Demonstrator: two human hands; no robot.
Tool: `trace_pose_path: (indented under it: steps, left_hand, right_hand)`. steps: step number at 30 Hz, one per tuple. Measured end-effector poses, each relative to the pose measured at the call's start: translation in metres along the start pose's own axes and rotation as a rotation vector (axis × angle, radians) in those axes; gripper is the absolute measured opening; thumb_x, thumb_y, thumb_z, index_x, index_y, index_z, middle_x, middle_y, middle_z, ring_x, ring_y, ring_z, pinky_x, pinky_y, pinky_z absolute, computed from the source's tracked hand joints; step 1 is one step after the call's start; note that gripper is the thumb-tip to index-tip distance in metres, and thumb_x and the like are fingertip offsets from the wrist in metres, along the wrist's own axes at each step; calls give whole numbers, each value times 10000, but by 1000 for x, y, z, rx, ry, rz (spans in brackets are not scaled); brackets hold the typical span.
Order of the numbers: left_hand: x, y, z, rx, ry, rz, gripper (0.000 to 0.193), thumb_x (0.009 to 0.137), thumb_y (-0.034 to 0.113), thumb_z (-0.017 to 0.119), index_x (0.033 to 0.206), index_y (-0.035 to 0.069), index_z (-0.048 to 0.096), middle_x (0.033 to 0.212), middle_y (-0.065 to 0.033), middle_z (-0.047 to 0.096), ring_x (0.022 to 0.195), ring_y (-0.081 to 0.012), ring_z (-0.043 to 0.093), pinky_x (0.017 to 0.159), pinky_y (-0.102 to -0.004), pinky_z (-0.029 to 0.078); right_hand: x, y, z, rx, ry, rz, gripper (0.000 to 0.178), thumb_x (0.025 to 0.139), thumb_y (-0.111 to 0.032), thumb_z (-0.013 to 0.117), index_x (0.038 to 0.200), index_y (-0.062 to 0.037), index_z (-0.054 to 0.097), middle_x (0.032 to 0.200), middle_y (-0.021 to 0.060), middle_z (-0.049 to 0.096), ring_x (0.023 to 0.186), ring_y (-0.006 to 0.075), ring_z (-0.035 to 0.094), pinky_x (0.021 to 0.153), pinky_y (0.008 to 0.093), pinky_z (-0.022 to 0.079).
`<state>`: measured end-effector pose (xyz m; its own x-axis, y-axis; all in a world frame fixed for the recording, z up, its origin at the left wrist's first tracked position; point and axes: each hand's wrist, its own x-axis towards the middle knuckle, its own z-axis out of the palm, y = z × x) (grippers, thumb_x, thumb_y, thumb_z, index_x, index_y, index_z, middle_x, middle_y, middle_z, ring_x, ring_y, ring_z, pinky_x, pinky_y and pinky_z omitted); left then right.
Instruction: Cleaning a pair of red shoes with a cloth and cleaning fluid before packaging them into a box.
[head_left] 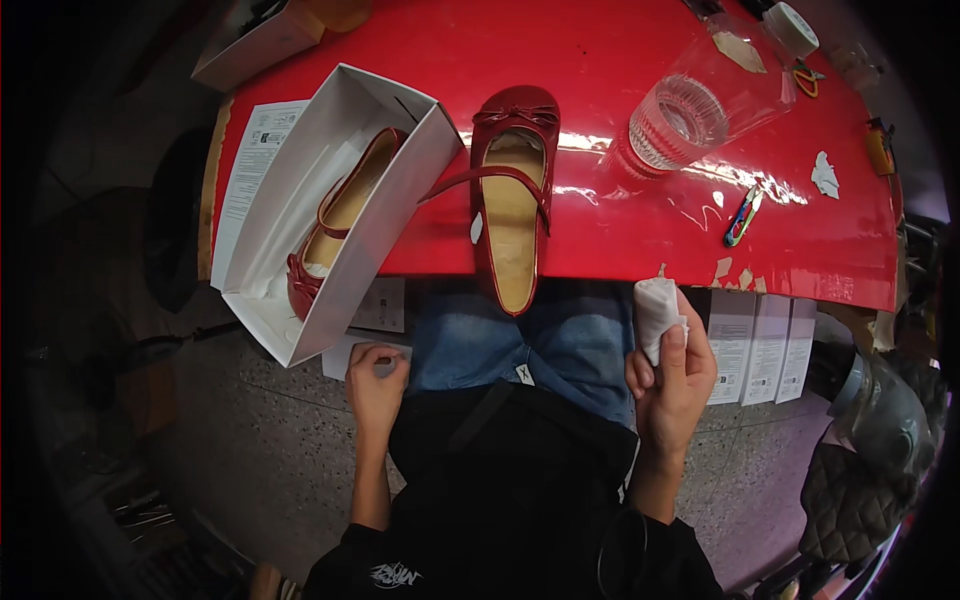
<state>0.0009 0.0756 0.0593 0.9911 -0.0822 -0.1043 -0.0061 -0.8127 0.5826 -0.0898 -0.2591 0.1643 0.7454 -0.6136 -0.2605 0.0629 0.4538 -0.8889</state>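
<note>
In my right hand (678, 375) is a rolled wad of white tissue paper (656, 312), pinched between thumb and fingers just off the table's near edge. My left hand (376, 392) hangs below the open white shoebox (375, 235), its fingers curled in toward the thumb with nothing visible in them. A red shoe with a bow and strap (515, 108) lies on the table, toe away from me, heel over the near edge. Its mate, another red shoe (305, 285), rests inside the tilted box. Neither hand touches the shoes.
The red glossy table (610, 235) has chipped patches along its near edge. A clear plastic bottle (680, 120) lies at the right, with a multicoloured cutter (742, 215) nearer me. Printed sheets (250, 180) stick out left of the box. White boxes (765, 350) stand below the table.
</note>
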Motion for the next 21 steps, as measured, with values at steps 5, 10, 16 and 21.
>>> trace_pose_path:
  steps: [5,10,16,21]
  left_hand:
    - [-15,-42,-31,-108,-133,-186,162,853,66,706,987,-17,742,1031,-143,706,933,-230,705,782,-343,554]
    - [-11,-15,-3,-230,-309,-243,181,916,78,696,1052,-32,743,1052,-166,709,953,-240,709,836,-332,546]
    - [-14,-31,0,-157,-275,-168,183,901,79,710,1023,-51,745,1034,-160,726,950,-232,716,863,-320,533]
    - [-9,-14,-19,-235,-334,-355,229,945,129,684,1051,-68,735,995,-154,746,948,-198,708,873,-304,517]
  right_hand:
    - [5,11,5,-6,-33,63,390,1075,-155,552,1385,81,562,1023,109,645,589,60,457,496,218,383]
    - [6,12,9,-60,-134,58,411,1096,-206,523,1423,43,520,1097,108,648,584,53,432,499,211,371]
    - [3,15,3,-99,-126,45,395,1086,-203,542,1389,50,549,1093,118,648,589,60,440,498,215,377]
    - [3,18,-4,-68,-81,85,407,1098,-221,517,1395,56,536,1090,123,653,585,56,443,491,215,377]
